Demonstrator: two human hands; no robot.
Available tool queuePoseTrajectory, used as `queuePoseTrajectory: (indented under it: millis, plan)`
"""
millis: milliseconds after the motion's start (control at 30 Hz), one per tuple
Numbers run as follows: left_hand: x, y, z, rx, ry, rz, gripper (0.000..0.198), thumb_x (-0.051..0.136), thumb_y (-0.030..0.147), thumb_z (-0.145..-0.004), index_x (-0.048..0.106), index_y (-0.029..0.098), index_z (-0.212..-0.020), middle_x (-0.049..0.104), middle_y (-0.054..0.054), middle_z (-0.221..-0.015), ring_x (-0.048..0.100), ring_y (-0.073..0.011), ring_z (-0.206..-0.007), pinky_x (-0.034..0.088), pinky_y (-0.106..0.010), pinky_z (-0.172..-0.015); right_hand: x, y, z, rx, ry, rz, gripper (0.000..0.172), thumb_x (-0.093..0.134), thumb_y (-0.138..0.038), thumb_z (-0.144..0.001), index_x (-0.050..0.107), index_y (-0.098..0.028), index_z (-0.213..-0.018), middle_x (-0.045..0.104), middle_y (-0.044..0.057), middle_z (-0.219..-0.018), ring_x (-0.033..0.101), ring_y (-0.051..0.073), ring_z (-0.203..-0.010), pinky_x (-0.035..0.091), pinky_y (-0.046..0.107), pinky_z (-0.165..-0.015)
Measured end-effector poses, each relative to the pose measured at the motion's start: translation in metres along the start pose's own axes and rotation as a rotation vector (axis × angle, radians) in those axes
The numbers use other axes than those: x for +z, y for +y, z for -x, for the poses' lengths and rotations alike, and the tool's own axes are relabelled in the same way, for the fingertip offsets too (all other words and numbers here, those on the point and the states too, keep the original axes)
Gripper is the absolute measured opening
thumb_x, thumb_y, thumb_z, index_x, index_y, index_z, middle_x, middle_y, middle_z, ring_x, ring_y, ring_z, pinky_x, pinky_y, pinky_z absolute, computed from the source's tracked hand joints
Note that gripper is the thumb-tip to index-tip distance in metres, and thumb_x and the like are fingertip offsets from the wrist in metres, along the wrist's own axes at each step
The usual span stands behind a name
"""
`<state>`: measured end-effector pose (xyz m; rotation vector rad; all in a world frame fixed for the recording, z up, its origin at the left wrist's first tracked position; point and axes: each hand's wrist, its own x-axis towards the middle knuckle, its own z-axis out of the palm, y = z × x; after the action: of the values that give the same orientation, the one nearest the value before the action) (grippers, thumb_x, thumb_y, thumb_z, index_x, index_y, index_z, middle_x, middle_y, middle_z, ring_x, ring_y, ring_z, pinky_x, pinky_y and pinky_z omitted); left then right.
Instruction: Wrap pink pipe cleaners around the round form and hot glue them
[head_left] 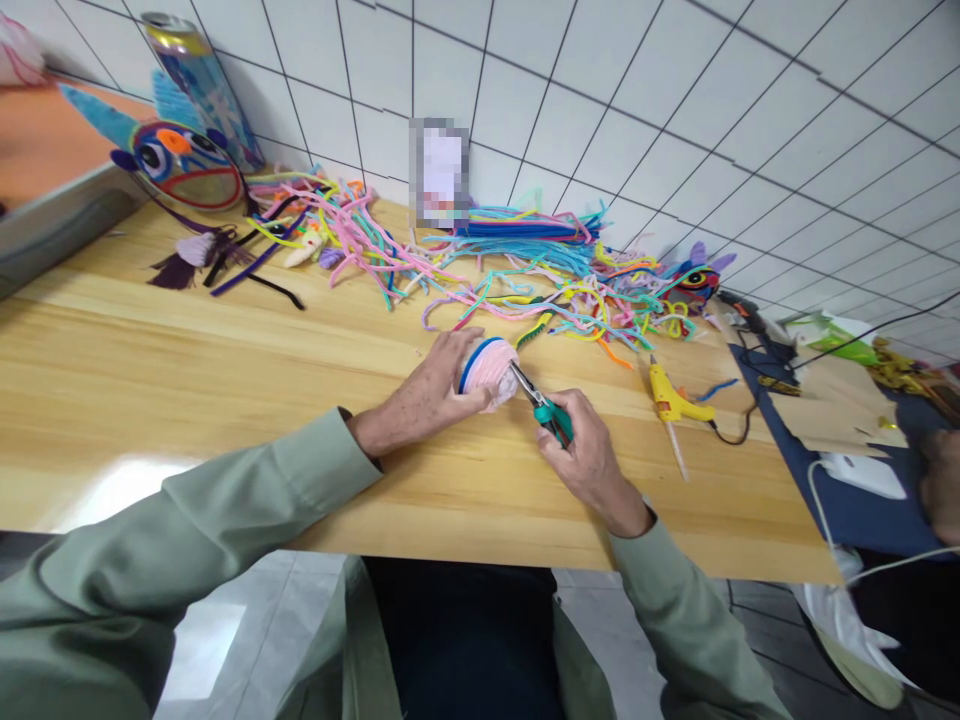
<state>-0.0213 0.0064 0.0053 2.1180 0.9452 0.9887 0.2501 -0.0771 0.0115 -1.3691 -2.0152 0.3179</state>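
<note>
Low over the wooden table [315,370], my left hand [431,393] grips a small rounded piece wound with pink pipe cleaner [486,370], which has a blue band along its left side. My right hand [577,450] is closed around long-nose pliers [551,413] with green and black handles. Their metal tips touch the right side of the pink piece. I cannot tell whether the jaws pinch anything there. Just beyond lies a second tool with yellow-green handles [536,328], partly covered by loose pipe cleaners [510,285].
A yellow glue gun [670,393] rests to the right, its cord running off the table. At the back stand a colourful pipe-cleaner face [187,165], a can [202,80] and a smaller figure [697,278]. Another person's hand [943,485] shows at the far right.
</note>
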Motion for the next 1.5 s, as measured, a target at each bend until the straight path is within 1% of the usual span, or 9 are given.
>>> queuePoseTrajectory:
  millis: [233,400,533,633,767,1033,1233,1400,1500]
  plan:
    - [0.0013,-0.0020,0.0015,-0.009,0.007,0.012,0.075,0.072,0.045,-0.095,0.047,0.020,-0.161,0.061,-0.018,-0.154,0.056,-0.0370,-0.147,0.043,-0.059,-0.131,-0.0014,-0.0029,-0.0004,0.045,-0.018,-0.035,0.024,0.062,-0.023,-0.090,0.061,-0.027,-0.114,0.069,0.004,-0.098,0.067,0.022,-0.084,0.057,0.036,-0.078]
    - [0.0003,0.0003,0.0014,-0.013,-0.006,0.001,0.072,0.069,0.047,-0.097,0.049,0.016,-0.158,0.058,-0.021,-0.157,0.054,-0.0381,-0.149,0.042,-0.059,-0.133,-0.0017,-0.0039,-0.0005,0.028,-0.012,-0.025,0.025,0.062,-0.021,-0.090,0.061,-0.026,-0.114,0.068,0.004,-0.100,0.066,0.021,-0.085,0.058,0.036,-0.078]
    - [-0.0004,0.0032,0.0015,-0.014,-0.010,-0.010,0.073,0.066,0.045,-0.097,0.047,0.012,-0.159,0.058,-0.022,-0.156,0.054,-0.0372,-0.150,0.041,-0.058,-0.134,-0.0014,-0.0041,-0.0001,0.019,-0.007,-0.033,0.024,0.061,-0.021,-0.090,0.060,-0.026,-0.114,0.068,0.004,-0.100,0.066,0.021,-0.084,0.058,0.036,-0.078]
    - [-0.0009,0.0040,0.0022,-0.016,-0.009,-0.003,0.073,0.067,0.044,-0.097,0.046,0.014,-0.161,0.058,-0.020,-0.157,0.053,-0.0367,-0.151,0.040,-0.056,-0.134,-0.0014,-0.0046,0.0001,0.008,-0.007,-0.018,0.026,0.061,-0.020,-0.090,0.060,-0.026,-0.115,0.067,0.004,-0.100,0.067,0.022,-0.084,0.059,0.036,-0.078]
    - [-0.0012,0.0030,0.0026,-0.006,-0.010,0.004,0.073,0.067,0.046,-0.097,0.047,0.015,-0.160,0.058,-0.021,-0.156,0.054,-0.0382,-0.150,0.041,-0.059,-0.133,-0.0009,-0.0056,0.0007,-0.005,0.006,0.021,0.030,0.061,-0.019,-0.089,0.059,-0.026,-0.118,0.067,0.005,-0.101,0.068,0.022,-0.084,0.059,0.036,-0.078]
    - [0.0009,0.0029,0.0017,-0.012,0.006,0.002,0.071,0.069,0.041,-0.096,0.048,0.018,-0.159,0.058,-0.018,-0.157,0.053,-0.0371,-0.151,0.041,-0.057,-0.134,0.0014,-0.0066,0.0026,-0.018,0.020,0.119,0.032,0.062,-0.020,-0.089,0.059,-0.025,-0.121,0.068,0.007,-0.104,0.069,0.025,-0.089,0.059,0.039,-0.080]
    - [0.0013,0.0041,0.0021,-0.031,0.009,0.011,0.071,0.069,0.043,-0.095,0.048,0.019,-0.159,0.058,-0.018,-0.158,0.053,-0.0378,-0.152,0.041,-0.059,-0.134,0.0027,-0.0063,0.0029,-0.008,0.020,0.117,0.032,0.061,-0.019,-0.089,0.059,-0.026,-0.120,0.068,0.006,-0.103,0.069,0.025,-0.089,0.058,0.039,-0.080]
    - [0.0016,0.0028,0.0018,-0.024,0.005,0.009,0.073,0.070,0.042,-0.094,0.047,0.020,-0.159,0.059,-0.018,-0.157,0.054,-0.0375,-0.150,0.041,-0.060,-0.133,0.0032,-0.0065,0.0032,-0.011,0.023,0.121,0.034,0.063,-0.019,-0.089,0.059,-0.026,-0.122,0.069,0.008,-0.107,0.070,0.027,-0.094,0.059,0.041,-0.083]
    - [0.0015,0.0026,0.0016,-0.023,0.003,0.003,0.073,0.070,0.042,-0.095,0.046,0.019,-0.160,0.059,-0.019,-0.157,0.054,-0.0373,-0.150,0.041,-0.059,-0.133,0.0027,-0.0069,0.0032,-0.014,0.023,0.129,0.034,0.062,-0.019,-0.089,0.059,-0.025,-0.122,0.069,0.008,-0.106,0.070,0.026,-0.092,0.059,0.040,-0.081]
